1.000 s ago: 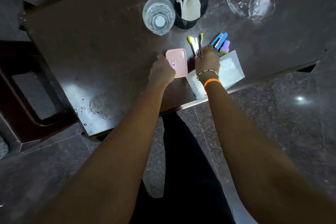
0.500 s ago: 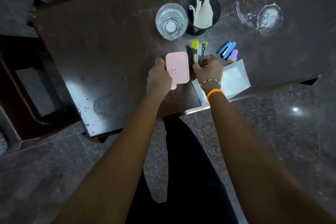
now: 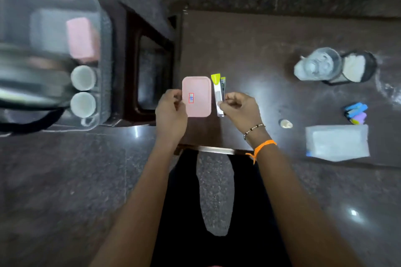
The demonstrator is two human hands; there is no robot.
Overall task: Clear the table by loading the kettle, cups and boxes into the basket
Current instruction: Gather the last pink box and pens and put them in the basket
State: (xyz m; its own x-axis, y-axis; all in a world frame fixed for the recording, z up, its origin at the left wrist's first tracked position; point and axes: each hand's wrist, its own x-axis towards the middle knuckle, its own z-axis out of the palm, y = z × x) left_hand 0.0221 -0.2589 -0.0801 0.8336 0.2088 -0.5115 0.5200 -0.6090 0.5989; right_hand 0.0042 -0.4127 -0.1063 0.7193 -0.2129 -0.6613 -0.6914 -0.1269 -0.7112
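Left grip point(image 3: 171, 110) pinches pink box point(image 3: 198, 96) — left edge

Dim room, hard glints, smeared edges.

My view is dark overall; light falls from above and bounces off the glossy table point(image 3: 249, 50) as a pale patch near centre, with small bright spots on the floor point(image 3: 65, 180) at 5 o'clock and 9 o'clock. The pink box point(image 3: 198, 102) in my left hand point(image 3: 171, 115) and the strip in my right hand point(image 3: 240, 110) read fairly sharp. The basket point(image 3: 104, 34) at 10 o'clock is heavily motion-blurred, its contents streaked. The glass point(image 3: 318, 67) at 2 o'clock is soft and smeared. Straight lines bow toward the edges.
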